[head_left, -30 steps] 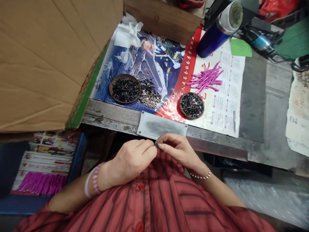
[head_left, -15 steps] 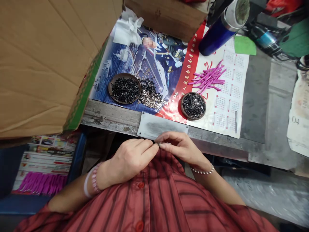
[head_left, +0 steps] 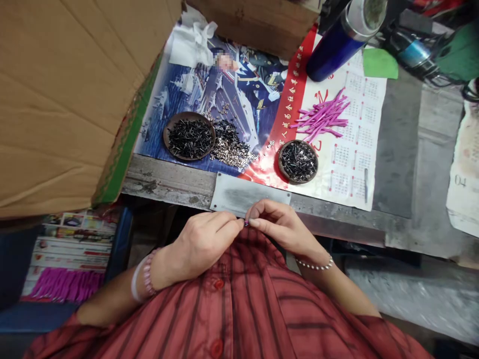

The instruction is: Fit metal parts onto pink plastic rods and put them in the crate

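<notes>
In front of my red striped shirt, my left hand (head_left: 209, 239) and my right hand (head_left: 279, 225) meet with their fingertips pinched together. A small dark piece with a hint of purple (head_left: 246, 223) shows between them; its kind is too small to make out. Just beyond the hands, a pale metal plate (head_left: 249, 193) lies at the bench edge. Farther back are a round dish (head_left: 165, 142) full of thin black pins (head_left: 190, 138), a heap of tiny metal rings (head_left: 234, 153), and a smaller bowl (head_left: 280, 172) of dark and shiny bits. Thin purple cords (head_left: 325, 117) lie behind that bowl.
A big cardboard box (head_left: 75, 89) stands close on the left. Beneath it, a blue bin (head_left: 26, 316) holds a row of purple cords (head_left: 67, 284) on printed paper. A blue flask (head_left: 333, 50) leans at the back right, near a green cloth piece (head_left: 379, 64).
The small piece between my fingertips now shows dark and purple, where it looked greyish before. My fingers have shifted slightly around it. The whole view has moved a little.
</notes>
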A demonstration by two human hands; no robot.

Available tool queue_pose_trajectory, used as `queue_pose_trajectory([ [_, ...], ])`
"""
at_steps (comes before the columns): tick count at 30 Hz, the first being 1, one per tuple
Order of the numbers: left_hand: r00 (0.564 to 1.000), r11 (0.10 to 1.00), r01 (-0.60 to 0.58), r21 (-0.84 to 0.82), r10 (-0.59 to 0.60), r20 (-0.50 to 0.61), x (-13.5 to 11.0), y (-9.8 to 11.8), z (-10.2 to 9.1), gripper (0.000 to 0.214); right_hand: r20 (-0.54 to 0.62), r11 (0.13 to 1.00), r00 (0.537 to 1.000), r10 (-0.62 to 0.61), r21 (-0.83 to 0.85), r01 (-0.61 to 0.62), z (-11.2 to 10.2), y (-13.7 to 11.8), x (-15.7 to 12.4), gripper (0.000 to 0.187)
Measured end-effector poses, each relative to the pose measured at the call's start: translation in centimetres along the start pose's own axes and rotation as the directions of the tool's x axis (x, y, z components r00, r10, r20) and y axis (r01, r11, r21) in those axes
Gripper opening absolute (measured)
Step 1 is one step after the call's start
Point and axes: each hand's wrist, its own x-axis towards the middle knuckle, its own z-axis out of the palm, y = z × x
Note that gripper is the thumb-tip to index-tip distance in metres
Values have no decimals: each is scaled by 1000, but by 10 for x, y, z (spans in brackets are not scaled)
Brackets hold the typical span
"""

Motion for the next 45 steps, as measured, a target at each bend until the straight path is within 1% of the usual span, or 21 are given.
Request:
queue_pose_trajectory([
  [4,1000,1000,9,4,-9,11,-1,0,1,19,27,995,999,-24,-93,27,-1,-1,-1,28],
  [10,1000,1000,2,6,-2,-11,-4,-1,3,18,31,990,999,-37,-135,41,-2,0,-1,30],
  [16,1000,1000,-2,10,2,12,-5,-2,3,23,66,974,997,-44,-219,58,-1,-1,-1,27],
  [21,999,999,-33,12,33,-10,-5,-1,3,17,30,957,996,-84,-275,89,4,-3,-1,24],
  [27,999,999,-16,-30,15,-30,-7,-2,6,15,-1,963,996,-93,-255,90,7,-4,-1,23],
  [31,997,997,35,-70,-39,-66,-11,-4,9,24,-51,969,994,-99,-233,85,12,-1,0,24],
  [34,996,996,45,-80,-51,-70,-13,-4,9,28,-61,970,993,-105,-224,89,16,1,0,24],
  [41,996,996,50,-80,-56,-68,-15,-5,10,31,-17,957,993,-120,-269,111,14,-3,0,20],
  [45,999,1000,5,-23,-6,-45,-16,-5,8,37,14,925,987,-163,-347,157,12,-5,-1,17],
])
